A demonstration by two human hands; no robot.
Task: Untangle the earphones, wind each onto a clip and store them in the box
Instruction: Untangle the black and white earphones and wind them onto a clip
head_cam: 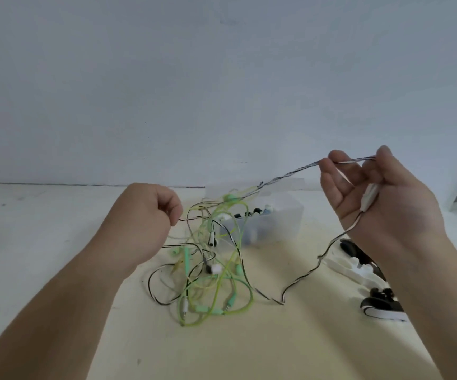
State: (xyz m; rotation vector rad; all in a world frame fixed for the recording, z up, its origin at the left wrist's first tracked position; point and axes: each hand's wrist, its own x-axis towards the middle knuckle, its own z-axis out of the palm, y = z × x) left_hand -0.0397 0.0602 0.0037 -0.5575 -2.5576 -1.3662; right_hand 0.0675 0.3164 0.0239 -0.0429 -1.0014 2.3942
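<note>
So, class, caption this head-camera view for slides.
Left hand and right hand hold a striped cord above tangled green earphones near a box.

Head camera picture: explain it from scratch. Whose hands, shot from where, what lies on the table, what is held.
No machine here: one camera worn on a person's head looks down at their two bare hands. The right hand holds a black-and-white striped cable, its white remote lying in the palm. The curled left hand appears to pinch a strand of the tangle of earphones, green and striped, on the table. Behind it stands a clear box; at the right lie white and black pieces, likely winding clips.
</note>
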